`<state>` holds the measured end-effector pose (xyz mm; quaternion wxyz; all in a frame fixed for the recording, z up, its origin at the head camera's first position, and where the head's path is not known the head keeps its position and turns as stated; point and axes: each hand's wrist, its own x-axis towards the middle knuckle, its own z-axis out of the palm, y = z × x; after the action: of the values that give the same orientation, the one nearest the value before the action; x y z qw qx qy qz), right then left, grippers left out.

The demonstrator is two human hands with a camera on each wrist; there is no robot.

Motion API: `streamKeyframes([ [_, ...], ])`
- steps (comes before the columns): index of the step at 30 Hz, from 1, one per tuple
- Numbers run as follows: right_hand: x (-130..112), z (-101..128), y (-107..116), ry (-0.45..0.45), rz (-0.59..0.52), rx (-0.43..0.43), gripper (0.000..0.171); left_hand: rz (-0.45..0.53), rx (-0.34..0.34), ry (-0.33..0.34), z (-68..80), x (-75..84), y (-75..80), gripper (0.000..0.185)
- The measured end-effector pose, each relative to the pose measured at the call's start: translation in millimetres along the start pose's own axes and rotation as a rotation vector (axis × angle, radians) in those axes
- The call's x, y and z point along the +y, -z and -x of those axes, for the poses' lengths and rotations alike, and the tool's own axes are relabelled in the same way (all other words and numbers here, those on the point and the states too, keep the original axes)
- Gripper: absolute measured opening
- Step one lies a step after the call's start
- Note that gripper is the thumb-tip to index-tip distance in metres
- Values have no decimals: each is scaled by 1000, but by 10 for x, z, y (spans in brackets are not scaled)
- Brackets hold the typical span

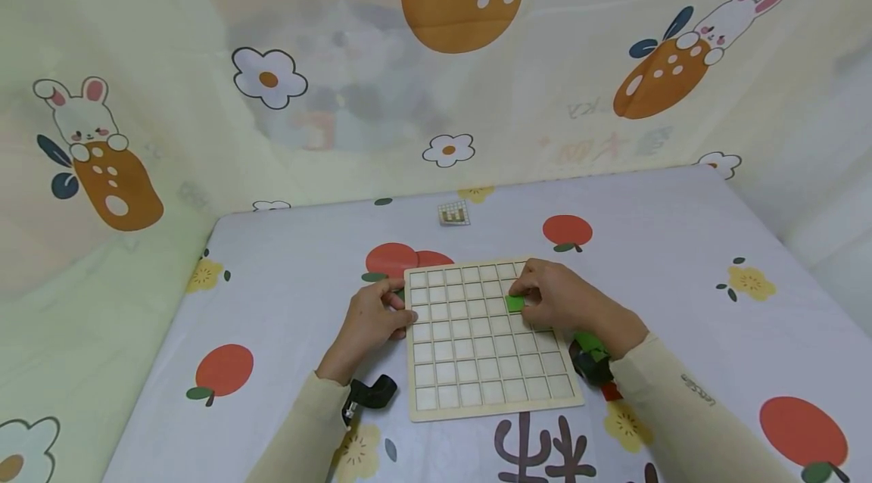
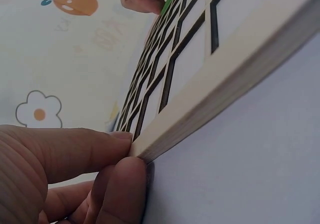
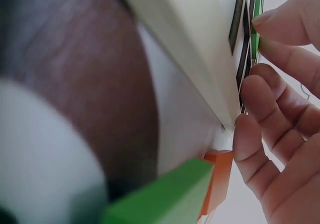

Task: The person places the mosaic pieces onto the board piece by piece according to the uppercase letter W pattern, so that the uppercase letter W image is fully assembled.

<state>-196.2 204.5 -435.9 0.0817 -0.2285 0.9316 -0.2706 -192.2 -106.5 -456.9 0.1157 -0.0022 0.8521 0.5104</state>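
A square wooden grid board with rows of pale cells lies on the patterned cloth. My left hand pinches its left edge, the thumb on the top face and a finger against the side, as the left wrist view shows. On the right part of the grid, my right hand holds a small green square tile between thumb and index finger. In the right wrist view this tile lies flat along the board's surface, while the other fingers curl close to the board's edge.
Under the right wrist, partly hidden, are a green piece and a red piece; the right wrist view shows a green block beside an orange one. A small card lies behind the board. A printed curtain hangs beyond.
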Motion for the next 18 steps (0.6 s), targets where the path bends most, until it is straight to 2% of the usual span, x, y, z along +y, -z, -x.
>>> streamKeyframes([
  [6,-2,49,4,-22,20,15,27,4,-3,-1,-4,2,-15,58],
  [10,-3,82,0,-13,41,30,32,0,0,4,-1,0,-19,59],
  [15,22,167,37,3,86,97,38,-3,0,0,-13,-17,-14,59],
  [18,71,250,88,-21,65,134,40,-2,0,7,-15,-17,-7,59],
])
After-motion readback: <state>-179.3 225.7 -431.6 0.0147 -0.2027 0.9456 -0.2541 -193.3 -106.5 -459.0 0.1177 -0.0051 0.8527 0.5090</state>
